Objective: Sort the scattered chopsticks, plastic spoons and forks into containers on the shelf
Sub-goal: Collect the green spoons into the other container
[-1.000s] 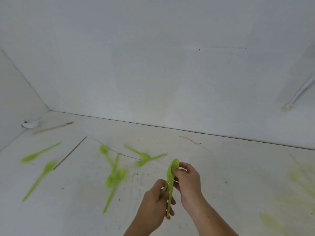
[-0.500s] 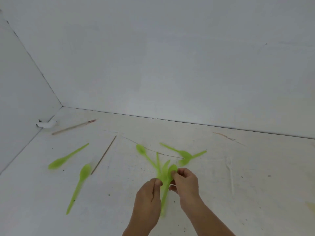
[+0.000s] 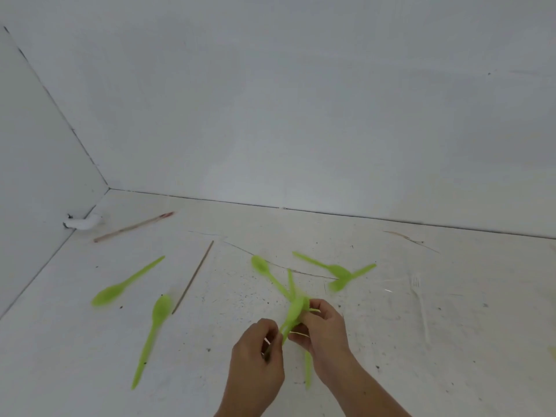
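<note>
Obs.: right hand (image 3: pixel 326 335) holds a bunch of green spoons (image 3: pixel 296 311) just above the white surface (image 3: pixel 451 371). Its fingers are curled round the necks below the bowls and pinch them together. The bunch is fanned, not aligned: handles point off at different angles, and one trails down past the wrist.

The left hand (image 3: pixel 258 353) is just beside it, fingers curled, tips at the lower end of the bunch. Something thin and dark shows between them, too blurred to identify, so I cannot tell whether it grips anything. Thin yellowish strands by the right fingers are also unidentified.

Loose on the surface:
- far-left spoon (image 3: pixel 120 288) and near-left spoon (image 3: pixel 156 320)
- spoon behind the bunch (image 3: pixel 261 266)
- crossed pair (image 3: pixel 338 273)
- pale chopstick (image 3: pixel 134 227) and dark chopstick (image 3: pixel 195 275)
- clear fork (image 3: pixel 419 305), well to the right

No container in view.

Judgement: the step in hand is squaring up the bunch.
- The right fingers should ease only slightly while the left draws the handles parallel.
- Nest bowl into bowl, all facing one way, so that one hand can carry the lot.
- The plastic looks slick, and splayed handles could lever a spoon out.
- Keep any chopstick out of this bunch.
</note>
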A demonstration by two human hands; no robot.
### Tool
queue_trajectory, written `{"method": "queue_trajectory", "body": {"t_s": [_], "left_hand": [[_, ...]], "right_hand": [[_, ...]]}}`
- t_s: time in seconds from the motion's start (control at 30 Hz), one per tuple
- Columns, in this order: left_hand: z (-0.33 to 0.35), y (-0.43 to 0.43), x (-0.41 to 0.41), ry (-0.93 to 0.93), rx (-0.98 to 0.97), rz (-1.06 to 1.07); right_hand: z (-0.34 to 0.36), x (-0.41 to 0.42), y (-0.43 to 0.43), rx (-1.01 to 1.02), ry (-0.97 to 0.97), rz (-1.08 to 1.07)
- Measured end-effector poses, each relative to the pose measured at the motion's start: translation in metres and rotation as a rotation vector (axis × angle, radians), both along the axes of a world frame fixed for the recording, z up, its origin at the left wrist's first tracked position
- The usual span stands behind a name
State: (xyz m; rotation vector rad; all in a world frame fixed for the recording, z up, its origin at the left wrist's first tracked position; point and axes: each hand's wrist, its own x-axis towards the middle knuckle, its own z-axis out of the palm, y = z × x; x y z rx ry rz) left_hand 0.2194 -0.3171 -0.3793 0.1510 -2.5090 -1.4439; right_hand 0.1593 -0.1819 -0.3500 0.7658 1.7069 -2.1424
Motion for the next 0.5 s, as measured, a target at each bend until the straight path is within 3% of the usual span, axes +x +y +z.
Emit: {"method": "queue_trajectory", "body": {"t_s": [0.1, 0.33, 0.5], "left_hand": [[-0.004, 0.003, 0.0, 0.088, -0.1, -0.046], [-0.007, 0.005, 0.006, 0.023, -0.247, -0.058], [-0.013, 0.001, 0.009, 0.021, -0.408, -0.092]], "right_hand": [[-0.001, 0.001, 0.0, -0.045, -0.012, 0.002], [0.006, 0.003, 0.007, -0.278, -0.078, 0.035], [-0.002, 0.007, 0.011, -0.285, -0.083, 0.008]]}}
